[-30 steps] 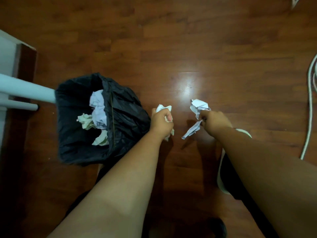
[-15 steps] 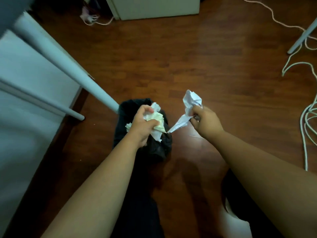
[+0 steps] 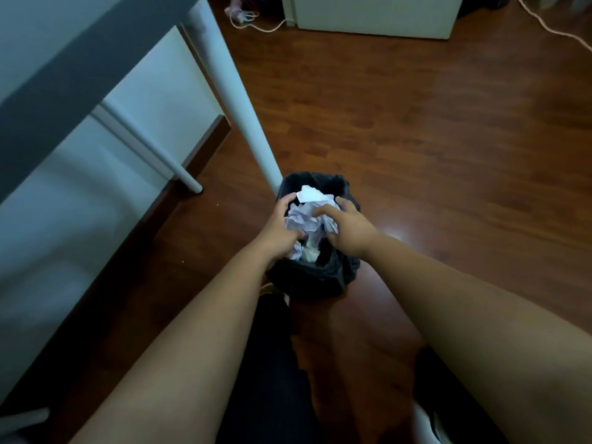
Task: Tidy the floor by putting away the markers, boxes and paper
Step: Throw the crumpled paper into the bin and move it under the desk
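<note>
- Two bare forearms reaching forward and down from the near edge, over dark trouser legs and a wooden floor (image 3: 416,129).
- Left hand (image 3: 280,224) over the left side of the bin mouth, fingers loosely curved against the crumpled paper (image 3: 309,216), thumb tucked in toward it; not closed tight round it.
- Right hand (image 3: 347,227) over the right side, fingers spread and bent down onto the same paper wad, palm facing down.
- Paper pressed between both hands, sitting in the mouth of the bin, with one flatter white piece sticking up at the far side; more pale scraps visible lower inside, between the wrists.
- Bin bag (image 3: 315,277), black, slack and creased round the rim, standing on the floor between the knees and the bench leg.
- White bench leg (image 3: 237,100) slanting down to the floor just behind the bin's far left rim; a second, thinner leg (image 3: 150,145) further left, near the wall.
- Glare patch on the floor just right of the bin.
- Farther off: a white cabinet (image 3: 374,14) at the top edge, with pale cables (image 3: 256,25) on the floor beside it.
</note>
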`<state>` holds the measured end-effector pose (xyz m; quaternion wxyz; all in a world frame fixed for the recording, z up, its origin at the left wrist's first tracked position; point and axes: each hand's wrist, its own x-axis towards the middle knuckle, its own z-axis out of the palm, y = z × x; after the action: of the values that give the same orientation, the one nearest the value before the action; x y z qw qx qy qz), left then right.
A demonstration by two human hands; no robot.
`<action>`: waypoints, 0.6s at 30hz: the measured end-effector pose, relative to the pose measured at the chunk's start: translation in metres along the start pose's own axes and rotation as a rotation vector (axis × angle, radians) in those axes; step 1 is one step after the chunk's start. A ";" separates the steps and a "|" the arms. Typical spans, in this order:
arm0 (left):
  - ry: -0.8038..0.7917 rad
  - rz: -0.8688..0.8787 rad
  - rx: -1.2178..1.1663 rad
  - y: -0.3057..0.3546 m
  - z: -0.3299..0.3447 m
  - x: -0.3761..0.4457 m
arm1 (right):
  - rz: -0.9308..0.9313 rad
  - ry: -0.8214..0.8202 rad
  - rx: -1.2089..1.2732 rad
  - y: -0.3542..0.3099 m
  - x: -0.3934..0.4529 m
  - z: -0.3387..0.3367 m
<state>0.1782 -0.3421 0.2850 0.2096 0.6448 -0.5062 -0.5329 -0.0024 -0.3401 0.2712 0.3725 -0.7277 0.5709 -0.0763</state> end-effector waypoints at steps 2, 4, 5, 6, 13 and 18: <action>0.079 -0.041 -0.076 -0.006 -0.002 -0.003 | -0.055 0.026 0.062 0.006 0.001 0.004; 0.268 0.012 0.045 -0.016 -0.007 -0.007 | -0.024 0.103 0.117 0.011 0.004 0.008; 0.345 0.047 0.139 -0.022 -0.011 -0.010 | 0.003 0.141 0.103 0.014 0.007 0.008; 0.374 0.059 0.244 -0.029 -0.014 -0.013 | 0.022 0.149 0.037 0.016 0.008 0.008; 0.108 -0.121 0.761 -0.078 -0.007 -0.048 | -0.022 -0.232 -0.507 0.028 -0.011 0.027; 0.181 -0.215 0.504 -0.066 -0.022 -0.053 | -0.024 -0.163 -0.282 0.018 -0.026 0.034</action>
<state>0.2311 -0.2749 0.2645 0.0292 0.7716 -0.5307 -0.3496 -0.0067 -0.3032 0.2439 0.3109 -0.7833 0.5351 0.0594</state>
